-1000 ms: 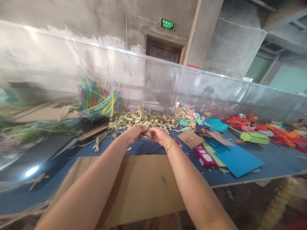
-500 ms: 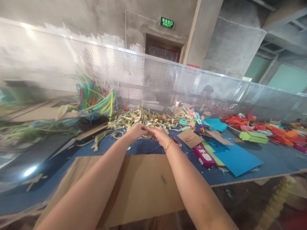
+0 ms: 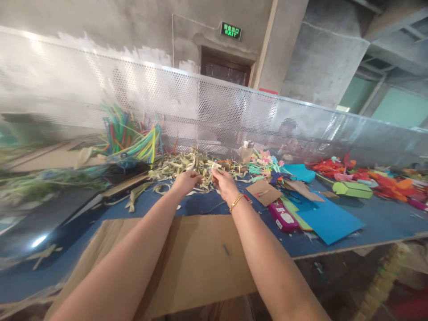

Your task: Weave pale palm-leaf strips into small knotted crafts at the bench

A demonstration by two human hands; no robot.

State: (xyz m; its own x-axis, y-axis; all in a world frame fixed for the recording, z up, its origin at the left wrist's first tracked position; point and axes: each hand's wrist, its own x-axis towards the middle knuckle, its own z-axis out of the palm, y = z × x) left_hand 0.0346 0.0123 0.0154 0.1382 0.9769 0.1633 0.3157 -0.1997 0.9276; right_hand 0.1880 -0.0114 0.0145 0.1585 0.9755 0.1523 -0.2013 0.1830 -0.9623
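Both my arms reach forward over a brown cardboard sheet [image 3: 200, 258] to a heap of pale green leaf strips [image 3: 187, 164] on the blue table [image 3: 384, 220]. My right hand [image 3: 224, 183], with a gold bracelet at the wrist, pinches a short pale strip [image 3: 215, 166] and holds it up. My left hand [image 3: 187, 180] is curled closed just to its left, fingers at the edge of the heap; what it holds, if anything, I cannot make out.
A bundle of coloured straws [image 3: 132, 133] stands at the left. A magenta case [image 3: 283, 217], blue paper sheets [image 3: 326, 218], a green box [image 3: 352, 189] and red and orange paper pieces [image 3: 384, 180] lie to the right. A perforated metal screen [image 3: 234, 113] runs along the table's far side.
My hands were joined over the strips; now they have parted slightly and my right hand has lifted a short strip upward. The view has shifted a little.
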